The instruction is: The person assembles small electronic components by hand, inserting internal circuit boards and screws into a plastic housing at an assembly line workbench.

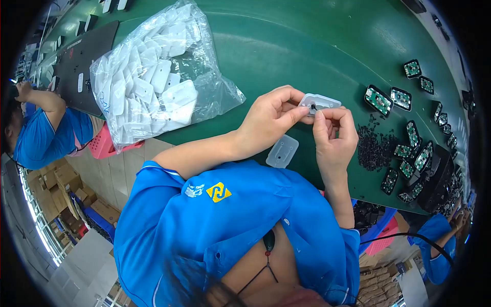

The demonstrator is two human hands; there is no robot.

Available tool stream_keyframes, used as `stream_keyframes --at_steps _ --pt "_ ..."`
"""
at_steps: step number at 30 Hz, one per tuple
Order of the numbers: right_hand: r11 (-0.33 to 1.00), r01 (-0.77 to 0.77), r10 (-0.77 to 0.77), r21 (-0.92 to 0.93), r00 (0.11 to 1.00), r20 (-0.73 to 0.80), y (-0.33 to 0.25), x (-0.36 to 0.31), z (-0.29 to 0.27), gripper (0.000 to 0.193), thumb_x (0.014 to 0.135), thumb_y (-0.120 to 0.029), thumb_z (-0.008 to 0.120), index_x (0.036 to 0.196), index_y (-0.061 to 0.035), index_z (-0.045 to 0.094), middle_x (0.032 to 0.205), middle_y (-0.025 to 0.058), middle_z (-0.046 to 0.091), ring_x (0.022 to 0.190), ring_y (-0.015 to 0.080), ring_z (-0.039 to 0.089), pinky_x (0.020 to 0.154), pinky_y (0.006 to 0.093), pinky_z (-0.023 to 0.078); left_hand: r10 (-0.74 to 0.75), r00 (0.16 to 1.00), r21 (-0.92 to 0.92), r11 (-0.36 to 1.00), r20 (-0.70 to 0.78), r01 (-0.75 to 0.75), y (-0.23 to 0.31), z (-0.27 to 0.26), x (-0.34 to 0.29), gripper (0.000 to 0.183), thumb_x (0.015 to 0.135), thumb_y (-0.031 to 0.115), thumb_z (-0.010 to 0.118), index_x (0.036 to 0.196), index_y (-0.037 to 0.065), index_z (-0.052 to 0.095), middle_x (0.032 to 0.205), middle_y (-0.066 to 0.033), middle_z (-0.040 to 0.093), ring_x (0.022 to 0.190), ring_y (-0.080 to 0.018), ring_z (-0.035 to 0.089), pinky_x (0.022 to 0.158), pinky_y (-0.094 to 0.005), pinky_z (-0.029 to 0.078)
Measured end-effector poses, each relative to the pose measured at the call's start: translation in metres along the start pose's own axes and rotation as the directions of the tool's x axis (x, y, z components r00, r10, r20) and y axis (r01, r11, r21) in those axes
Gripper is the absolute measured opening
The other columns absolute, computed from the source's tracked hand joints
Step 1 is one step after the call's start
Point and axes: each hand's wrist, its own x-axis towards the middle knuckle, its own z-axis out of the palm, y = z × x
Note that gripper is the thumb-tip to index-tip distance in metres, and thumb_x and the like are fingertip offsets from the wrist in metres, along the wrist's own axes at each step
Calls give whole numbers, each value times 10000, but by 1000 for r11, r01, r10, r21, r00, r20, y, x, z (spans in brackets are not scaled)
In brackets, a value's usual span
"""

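Note:
My left hand [273,113] grips a translucent white plastic cover [330,101], its hollow inside facing up, with the thumb pressed over the near edge. A small black part [313,107] sits inside the cover between my two thumbs. My right hand [336,130] is closed in a pinch at that black part, its fingers against the cover's near side; the exact contact is partly hidden. Below my left wrist, a second translucent cover [282,152] lies on the green table. To the right of my right hand spreads a heap of small black parts [377,147].
A clear plastic bag [225,89] full of white covers lies at the left on the green table [286,46]. Black housings with green circuit boards [378,100] are scattered at the right, near a black bin [441,179]. Co-workers sit at far left [43,133] and lower right [434,245].

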Motion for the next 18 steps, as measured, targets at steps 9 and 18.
stream_keyframes --at_steps 9,18 --pt "993 -5 8 115 1000 -24 -1 -4 8 140 843 36 644 811 -13 516 721 -35 488 576 -6 398 475 161 330 334 942 348 878 44 -328 -2 -1 -1 98 884 -26 607 977 -40 582 1013 -105 548 953 -157 608 815 -274 539" --pt "961 164 -171 -223 985 -14 -5 2 -14 267 746 -65 764 962 -27 612 905 75 549 686 148 476 588 257 397 130 991 -75 988 -26 -132 -5 -8 4 85 909 22 594 946 -13 526 920 -81 621 816 -131 666 747 -243 550"
